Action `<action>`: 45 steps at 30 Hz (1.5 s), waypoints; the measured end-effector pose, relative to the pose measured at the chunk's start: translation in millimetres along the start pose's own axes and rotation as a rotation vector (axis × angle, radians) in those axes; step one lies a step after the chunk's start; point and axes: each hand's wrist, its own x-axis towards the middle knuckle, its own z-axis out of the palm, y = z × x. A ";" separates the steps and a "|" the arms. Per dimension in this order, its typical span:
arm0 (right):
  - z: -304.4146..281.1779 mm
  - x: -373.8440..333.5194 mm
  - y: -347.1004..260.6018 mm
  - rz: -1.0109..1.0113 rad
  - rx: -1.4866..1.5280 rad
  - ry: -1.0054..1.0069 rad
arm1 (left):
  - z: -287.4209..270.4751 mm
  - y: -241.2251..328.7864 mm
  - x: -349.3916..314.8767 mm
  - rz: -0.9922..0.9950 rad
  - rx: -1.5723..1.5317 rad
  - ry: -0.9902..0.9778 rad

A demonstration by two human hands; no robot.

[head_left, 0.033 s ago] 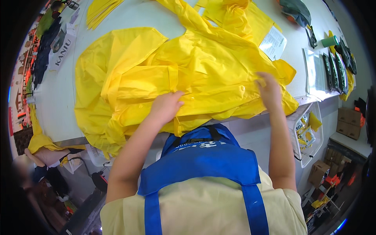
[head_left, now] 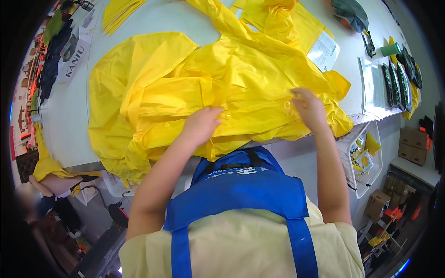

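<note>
A large yellow raincoat (head_left: 185, 88) lies spread and rumpled over a white table (head_left: 69, 125), with its lower hem hanging over the near edge. My left hand (head_left: 201, 125) rests on the coat's front seam near the small snap buttons, fingers curled into the fabric. About a hand's width to the right, my right hand (head_left: 308, 109) grips the same seam. A second yellow garment (head_left: 282, 18) lies folded behind the coat. I wear a blue apron (head_left: 241, 185).
A stack of flat yellow pieces (head_left: 120, 14) and a white box (head_left: 74, 51) sit at the far left. To the right are a printed sheet (head_left: 324, 51), clear bags (head_left: 375, 83), a green cup (head_left: 391, 48), dark packets (head_left: 403, 74), a wire basket (head_left: 364, 153) and cardboard boxes (head_left: 412, 146).
</note>
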 end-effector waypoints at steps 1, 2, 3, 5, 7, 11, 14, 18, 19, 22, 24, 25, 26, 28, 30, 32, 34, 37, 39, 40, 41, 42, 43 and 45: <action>12.7 2.8 1.0 -0.056 -0.169 -0.047 | 4.9 4.7 6.2 -0.026 -0.050 -0.042; 19.4 6.8 9.4 -0.051 -0.160 -0.110 | 8.5 7.2 14.8 -0.054 -0.101 -0.083; 22.4 10.8 20.7 -0.046 -0.151 -0.172 | 11.0 7.1 21.0 -0.082 -0.152 -0.123; 22.2 13.3 29.9 0.016 -0.027 -0.251 | 23.0 -1.7 22.7 -0.145 -0.221 -0.170; 21.5 11.2 37.2 0.066 0.053 -0.281 | 33.6 -9.7 21.5 -0.164 -0.274 -0.180; 32.7 13.5 43.4 0.120 0.034 -0.321 | 45.4 -16.1 19.5 -0.180 -0.282 -0.208; 46.1 13.0 52.7 0.115 -0.013 -0.299 | 52.5 -11.7 18.3 -0.203 -0.217 -0.208; 50.2 14.5 57.2 0.065 0.001 -0.278 | 57.7 -7.8 18.2 -0.252 -0.166 -0.213; 49.9 15.1 56.0 0.085 0.018 -0.284 | 59.3 -8.0 19.4 -0.257 -0.154 -0.208; 47.3 16.9 53.4 0.127 0.039 -0.296 | 61.5 -8.8 26.4 -0.289 -0.129 -0.254; 44.9 18.8 51.7 0.156 0.031 -0.326 | 55.1 -9.2 37.1 -0.331 -0.126 -0.365; 43.6 22.6 50.0 0.170 0.025 -0.351 | 54.7 -11.3 40.9 -0.319 -0.111 -0.388; 43.0 25.3 49.7 0.184 0.019 -0.376 | 54.5 -13.6 44.1 -0.306 -0.096 -0.411; 42.6 27.1 53.2 0.201 0.025 -0.404 | 54.4 -15.7 48.4 -0.281 -0.084 -0.436; 43.0 28.7 54.3 0.197 0.024 -0.409 | 54.4 -15.9 49.9 -0.258 -0.091 -0.439; 44.1 30.1 50.6 0.164 0.015 -0.396 | 54.8 -14.5 45.9 -0.270 -0.076 -0.427; 46.5 28.3 60.4 0.094 0.044 -0.358 | 51.3 -11.2 35.9 -0.260 -0.053 -0.351; 41.6 21.3 67.8 0.048 0.086 -0.261 | 27.5 -12.1 6.3 -0.211 0.074 -0.166; 27.1 22.3 84.4 0.078 0.095 -0.167 | 2.5 -27.7 -21.4 -0.152 0.231 -0.091; 15.5 24.1 79.7 0.089 0.030 -0.104 | -7.2 -36.0 -39.3 -0.172 0.243 -0.012; 5.2 29.3 84.1 0.057 -0.082 -0.080 | -17.9 -44.6 -55.2 -0.181 0.253 0.070; 2.8 33.1 89.2 -0.015 -0.180 -0.001 | -26.5 -49.9 -68.7 -0.188 0.264 0.152; -0.5 36.4 87.8 -0.089 -0.283 0.079 | -30.8 -50.5 -79.1 -0.209 0.254 0.150; 4.3 39.0 78.2 -0.158 -0.273 0.200 | -39.3 -48.3 -97.2 -0.250 0.232 0.143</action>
